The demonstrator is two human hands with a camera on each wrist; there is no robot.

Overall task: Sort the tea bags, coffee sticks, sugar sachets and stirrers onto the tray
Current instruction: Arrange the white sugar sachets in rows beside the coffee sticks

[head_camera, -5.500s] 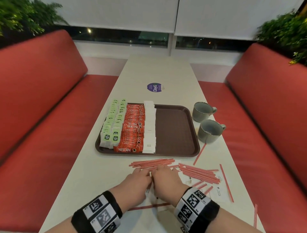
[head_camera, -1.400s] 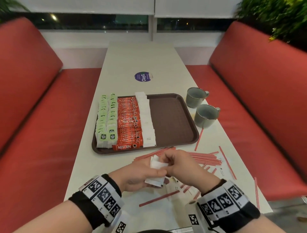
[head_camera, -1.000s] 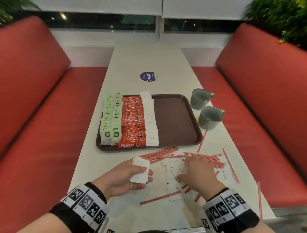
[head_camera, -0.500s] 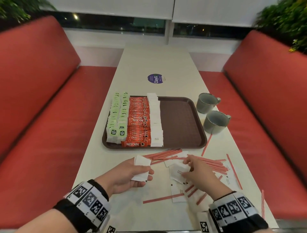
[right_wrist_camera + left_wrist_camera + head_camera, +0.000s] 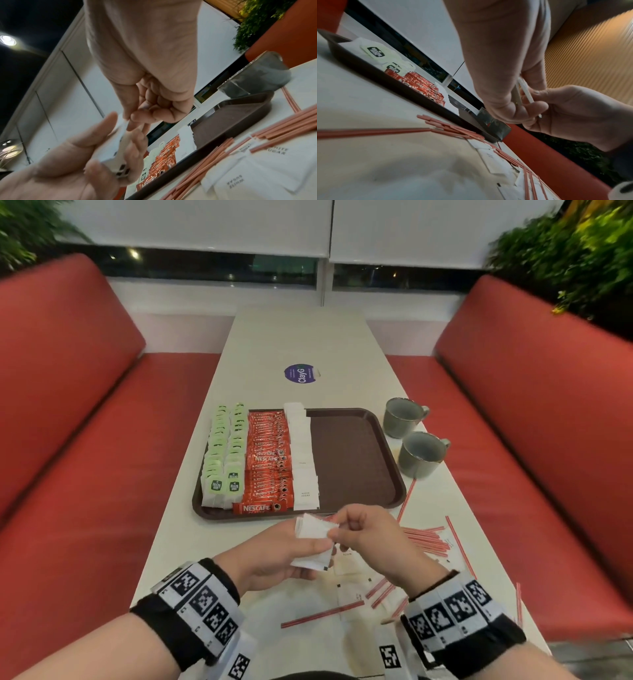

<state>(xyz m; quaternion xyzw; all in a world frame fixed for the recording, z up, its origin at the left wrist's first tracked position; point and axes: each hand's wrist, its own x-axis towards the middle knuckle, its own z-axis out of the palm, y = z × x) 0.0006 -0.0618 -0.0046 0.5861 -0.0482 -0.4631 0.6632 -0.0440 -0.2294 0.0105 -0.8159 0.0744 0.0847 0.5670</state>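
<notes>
The brown tray [image 5: 352,460] carries rows of green tea bags [image 5: 222,460], red coffee sticks [image 5: 269,463] and white sugar sachets [image 5: 303,463]; its right half is bare. Just in front of the tray, above the table, my left hand [image 5: 308,546] grips a small stack of sugar sachets [image 5: 313,532]. My right hand [image 5: 342,529] pinches one more sachet against the top of that stack [image 5: 118,151]. Loose sugar sachets [image 5: 349,571] and red stirrers [image 5: 424,539] lie on the table under and right of my hands.
Two grey cups [image 5: 421,453] stand right of the tray near the table edge. A single stirrer [image 5: 322,614] lies close to me. A purple sticker [image 5: 300,373] is farther up the table. Red bench seats flank both sides.
My right hand has lifted a sachet off the table and brought it left to the stack. My left hand has stayed put, still holding the stack.
</notes>
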